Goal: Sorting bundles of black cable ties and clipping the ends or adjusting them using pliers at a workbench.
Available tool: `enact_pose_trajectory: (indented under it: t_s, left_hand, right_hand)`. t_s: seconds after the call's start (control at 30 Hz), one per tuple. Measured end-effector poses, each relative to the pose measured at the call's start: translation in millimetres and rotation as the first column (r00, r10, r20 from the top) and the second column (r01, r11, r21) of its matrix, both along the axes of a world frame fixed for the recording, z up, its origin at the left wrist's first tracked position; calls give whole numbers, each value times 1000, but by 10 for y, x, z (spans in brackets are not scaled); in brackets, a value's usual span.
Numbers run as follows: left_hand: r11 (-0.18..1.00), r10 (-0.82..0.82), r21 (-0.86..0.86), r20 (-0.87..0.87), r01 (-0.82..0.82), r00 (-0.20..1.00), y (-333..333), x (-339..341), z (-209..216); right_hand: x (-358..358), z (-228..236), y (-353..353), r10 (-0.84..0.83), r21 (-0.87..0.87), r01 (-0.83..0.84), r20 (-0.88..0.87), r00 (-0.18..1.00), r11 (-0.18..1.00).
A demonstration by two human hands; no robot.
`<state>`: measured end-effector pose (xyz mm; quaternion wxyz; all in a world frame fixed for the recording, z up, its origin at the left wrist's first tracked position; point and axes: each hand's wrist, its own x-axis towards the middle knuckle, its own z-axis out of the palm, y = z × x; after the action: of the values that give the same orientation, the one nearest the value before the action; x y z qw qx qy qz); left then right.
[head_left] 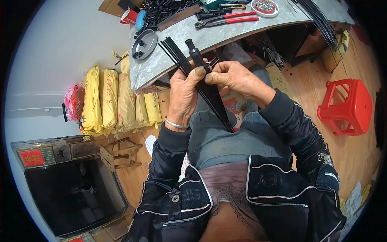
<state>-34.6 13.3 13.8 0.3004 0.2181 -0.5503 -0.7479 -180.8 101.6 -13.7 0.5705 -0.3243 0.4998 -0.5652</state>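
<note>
A bundle of long thin black rods [215,103] slants through my left hand [182,92], its lower ends reaching down between my legs. My left fingers are closed round it. Against the bundle stands a stepped black tube [194,53], its narrow capped end pointing up and its base at my left thumb. My right hand [238,78] meets the left one there, thumb and forefinger pinched at the foot of the tube. Short dark rod ends stick out above those fingertips. What the right fingers pinch is mostly covered, so I cannot make it out.
On the grey tabletop [141,72] ahead lie a heap of black parts [169,12], a round dish [151,39], red-handled pliers [229,19] and a bowl of small metal pieces [265,6]. More rods [318,24] overhang its right edge. A red stool [354,107] stands right; yellow sacks [108,99] left.
</note>
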Motion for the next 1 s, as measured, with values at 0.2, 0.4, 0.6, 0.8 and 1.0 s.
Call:
enact_pose_trajectory:
  t_s: [0.2,0.4,0.6,0.8,1.0]
  left_hand:
    - [998,-49,-35,27,50,998,90,54,44]
    - [993,-110,-40,63,113,992,186,62,193]
    - [993,-108,-36,19,109,994,223,53,169]
    - [996,-85,-16,12,85,996,221,12,117]
    - [998,29,-54,6,-29,1000,218,-37,34]
  right_hand:
    - [95,72,90,-22,-3,22,76,997,1000]
    - [157,114,157,-33,-43,37,85,996,998]
    - [117,29,78,34,-40,-29,110,993,999]
    - [148,98,73,23,-121,4,215,976,993]
    - [196,18,-72,-4,-85,23,219,976,996]
